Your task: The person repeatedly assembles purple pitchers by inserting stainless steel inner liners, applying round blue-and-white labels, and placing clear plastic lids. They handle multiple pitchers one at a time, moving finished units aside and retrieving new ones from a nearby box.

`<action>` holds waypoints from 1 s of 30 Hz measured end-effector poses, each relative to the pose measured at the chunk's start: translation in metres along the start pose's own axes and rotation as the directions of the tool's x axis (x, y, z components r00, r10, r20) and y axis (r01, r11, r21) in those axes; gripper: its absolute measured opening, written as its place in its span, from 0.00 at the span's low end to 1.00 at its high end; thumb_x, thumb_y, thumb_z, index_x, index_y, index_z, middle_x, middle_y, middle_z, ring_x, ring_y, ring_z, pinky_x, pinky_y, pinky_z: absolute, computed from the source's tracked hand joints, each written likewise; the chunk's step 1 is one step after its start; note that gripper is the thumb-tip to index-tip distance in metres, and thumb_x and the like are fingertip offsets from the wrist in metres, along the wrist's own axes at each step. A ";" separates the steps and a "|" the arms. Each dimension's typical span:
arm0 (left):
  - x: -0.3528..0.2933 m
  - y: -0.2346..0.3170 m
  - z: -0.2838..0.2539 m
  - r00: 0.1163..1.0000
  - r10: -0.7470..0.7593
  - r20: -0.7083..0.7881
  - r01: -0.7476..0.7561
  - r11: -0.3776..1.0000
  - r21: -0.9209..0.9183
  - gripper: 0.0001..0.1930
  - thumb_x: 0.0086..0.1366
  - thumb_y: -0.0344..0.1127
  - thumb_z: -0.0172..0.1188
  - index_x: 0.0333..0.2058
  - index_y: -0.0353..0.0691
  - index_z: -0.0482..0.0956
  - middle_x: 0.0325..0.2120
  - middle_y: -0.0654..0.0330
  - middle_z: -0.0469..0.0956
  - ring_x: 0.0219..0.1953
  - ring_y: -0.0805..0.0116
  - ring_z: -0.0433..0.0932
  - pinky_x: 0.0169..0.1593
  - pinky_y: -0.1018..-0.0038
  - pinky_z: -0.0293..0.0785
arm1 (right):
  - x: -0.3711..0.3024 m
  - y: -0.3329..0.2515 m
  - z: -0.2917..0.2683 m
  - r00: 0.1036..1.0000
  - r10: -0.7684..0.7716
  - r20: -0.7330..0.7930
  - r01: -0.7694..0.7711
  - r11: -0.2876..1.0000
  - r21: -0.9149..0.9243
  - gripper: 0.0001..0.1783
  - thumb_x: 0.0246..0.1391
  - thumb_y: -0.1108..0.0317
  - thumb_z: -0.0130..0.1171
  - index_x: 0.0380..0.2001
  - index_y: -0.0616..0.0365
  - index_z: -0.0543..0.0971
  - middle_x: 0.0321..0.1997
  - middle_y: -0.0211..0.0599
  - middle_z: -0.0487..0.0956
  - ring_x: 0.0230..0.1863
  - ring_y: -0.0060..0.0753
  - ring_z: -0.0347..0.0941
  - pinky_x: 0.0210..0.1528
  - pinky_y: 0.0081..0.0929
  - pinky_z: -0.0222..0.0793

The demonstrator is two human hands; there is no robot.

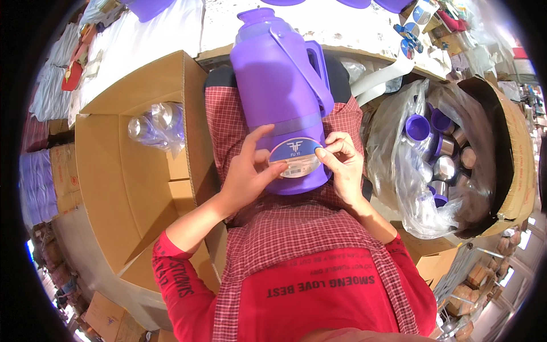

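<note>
A purple thermos flask (279, 80) leans upright across my lap, its carrying handle and side grip on the right. Against its lower body is an oval sticker label (295, 149), blue above and pale with a barcode below. My left hand (245, 171) has its thumb on the label's lower left edge, with the index finger raised against the flask. At the label's right edge, my right hand (345, 165) pinches with thumb and forefinger. How far the label sticks to the flask I cannot tell.
To my left stands an open cardboard box (131, 194) with a plastic-wrapped item (156, 125) inside. On my right, a plastic-lined carton (513, 165) holds several purple and silver cups (444, 168). A white worktable (347, 25) lies ahead, with a strip of labels (407, 43) at its right.
</note>
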State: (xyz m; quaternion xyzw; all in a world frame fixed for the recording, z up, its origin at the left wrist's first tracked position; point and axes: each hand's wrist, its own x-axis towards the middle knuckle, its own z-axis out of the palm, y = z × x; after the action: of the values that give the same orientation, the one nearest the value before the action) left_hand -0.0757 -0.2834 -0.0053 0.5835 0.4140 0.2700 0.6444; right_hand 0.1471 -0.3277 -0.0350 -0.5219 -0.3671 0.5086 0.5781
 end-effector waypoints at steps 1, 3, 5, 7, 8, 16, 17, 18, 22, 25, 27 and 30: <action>0.001 -0.002 0.002 1.000 -0.011 -0.029 0.011 1.000 0.004 0.36 0.64 0.28 0.62 0.65 0.38 0.50 0.26 0.61 0.78 0.30 0.77 0.77 0.38 0.81 0.71 | 0.001 0.002 -0.001 1.000 0.020 0.003 -0.020 1.000 0.007 0.06 0.49 0.77 0.68 0.24 0.62 0.79 0.43 0.25 0.69 0.36 0.12 0.65 0.37 0.13 0.62; 0.002 -0.005 0.005 0.998 -0.044 -0.046 0.045 0.999 0.025 0.37 0.64 0.28 0.62 0.65 0.38 0.49 0.26 0.61 0.78 0.30 0.77 0.77 0.38 0.81 0.71 | 0.004 0.005 -0.003 1.000 0.014 0.004 -0.014 1.000 0.005 0.06 0.49 0.76 0.68 0.23 0.61 0.80 0.42 0.25 0.69 0.35 0.12 0.65 0.36 0.13 0.60; 0.002 -0.007 0.005 0.997 -0.030 -0.076 0.034 0.998 0.047 0.37 0.64 0.28 0.62 0.65 0.38 0.48 0.26 0.61 0.78 0.31 0.78 0.77 0.38 0.81 0.71 | 0.007 0.007 -0.003 1.000 0.010 0.010 -0.010 1.000 -0.008 0.06 0.48 0.76 0.69 0.23 0.61 0.80 0.41 0.25 0.69 0.35 0.13 0.65 0.36 0.13 0.60; 0.000 -0.009 0.004 0.995 -0.034 -0.091 0.040 0.997 0.065 0.38 0.64 0.28 0.62 0.65 0.38 0.48 0.26 0.61 0.79 0.31 0.78 0.77 0.38 0.81 0.71 | 0.008 0.007 -0.003 1.000 0.012 0.007 -0.012 0.999 -0.031 0.06 0.48 0.76 0.69 0.23 0.61 0.80 0.41 0.26 0.69 0.36 0.14 0.65 0.38 0.14 0.61; -0.001 -0.009 0.003 0.995 -0.030 -0.096 0.036 0.997 0.068 0.38 0.64 0.28 0.62 0.65 0.38 0.48 0.26 0.61 0.79 0.31 0.78 0.77 0.38 0.81 0.71 | 0.008 0.007 -0.002 1.000 0.007 0.013 -0.006 0.999 -0.041 0.06 0.48 0.75 0.69 0.23 0.61 0.80 0.41 0.26 0.70 0.36 0.14 0.65 0.39 0.14 0.61; 0.003 -0.013 0.007 0.990 0.016 -0.140 0.013 0.980 0.199 0.39 0.61 0.30 0.64 0.64 0.38 0.49 0.22 0.60 0.79 0.26 0.78 0.77 0.34 0.81 0.71 | 0.013 0.018 -0.007 0.999 -0.024 0.021 0.027 0.986 -0.165 0.08 0.46 0.75 0.71 0.24 0.61 0.78 0.41 0.27 0.70 0.36 0.14 0.66 0.39 0.14 0.61; 0.001 -0.014 0.004 0.987 0.023 -0.161 0.022 0.963 0.270 0.40 0.60 0.30 0.65 0.64 0.38 0.49 0.21 0.60 0.78 0.24 0.78 0.76 0.33 0.81 0.71 | 0.015 0.019 -0.008 0.998 -0.054 0.035 0.060 0.974 -0.220 0.09 0.46 0.75 0.71 0.27 0.61 0.78 0.41 0.27 0.69 0.35 0.14 0.65 0.38 0.13 0.61; 0.000 -0.017 0.001 0.986 0.066 -0.155 -0.009 0.941 0.338 0.40 0.59 0.30 0.67 0.64 0.38 0.50 0.19 0.61 0.78 0.23 0.78 0.76 0.31 0.81 0.70 | 0.018 0.019 -0.011 0.986 -0.104 0.129 0.137 0.949 -0.283 0.11 0.45 0.75 0.71 0.30 0.61 0.78 0.42 0.27 0.69 0.35 0.13 0.65 0.38 0.12 0.61; 0.006 -0.017 -0.045 0.894 -0.309 -0.326 0.400 0.878 0.264 0.35 0.56 0.37 0.69 0.58 0.36 0.62 0.16 0.64 0.76 0.19 0.76 0.73 0.28 0.77 0.71 | 0.020 0.007 -0.008 0.922 -0.364 -0.130 0.227 0.782 -0.580 0.31 0.44 0.73 0.70 0.52 0.62 0.70 0.52 0.42 0.72 0.47 0.30 0.71 0.53 0.30 0.67; 0.052 0.001 -0.087 0.901 0.018 -0.434 0.136 0.938 0.320 0.29 0.58 0.32 0.68 0.57 0.38 0.67 0.31 0.60 0.81 0.33 0.77 0.77 0.36 0.80 0.72 | 0.021 -0.008 -0.006 0.628 -0.295 0.720 0.754 0.460 -0.469 0.43 0.46 0.43 0.62 0.60 0.61 0.66 0.65 0.46 0.66 0.67 0.47 0.60 0.70 0.55 0.44; 0.111 0.024 -0.103 0.847 0.351 -0.400 -0.174 0.893 0.414 0.27 0.61 0.37 0.66 0.58 0.42 0.69 0.46 0.55 0.78 0.48 0.70 0.76 0.48 0.75 0.72 | 0.025 -0.016 -0.025 0.555 -0.016 0.832 0.810 0.239 -0.536 0.49 0.47 0.31 0.52 0.60 0.61 0.68 0.67 0.43 0.66 0.71 0.51 0.55 0.71 0.62 0.34; 0.216 0.063 -0.111 0.785 0.424 -0.452 -0.090 0.800 0.593 0.29 0.61 0.48 0.65 0.55 0.36 0.72 0.49 0.53 0.77 0.51 0.65 0.75 0.54 0.71 0.69 | 0.046 -0.015 -0.111 0.889 -0.296 0.349 0.452 0.450 -0.770 0.34 0.59 0.41 0.48 0.59 0.56 0.72 0.65 0.44 0.69 0.71 0.50 0.55 0.72 0.55 0.35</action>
State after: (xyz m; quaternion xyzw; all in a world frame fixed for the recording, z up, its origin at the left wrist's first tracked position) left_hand -0.0507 -0.0349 0.0118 0.6871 0.5566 0.3909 0.2553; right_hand 0.2664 -0.3074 -0.0459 -0.5944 -0.7158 0.1717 0.3238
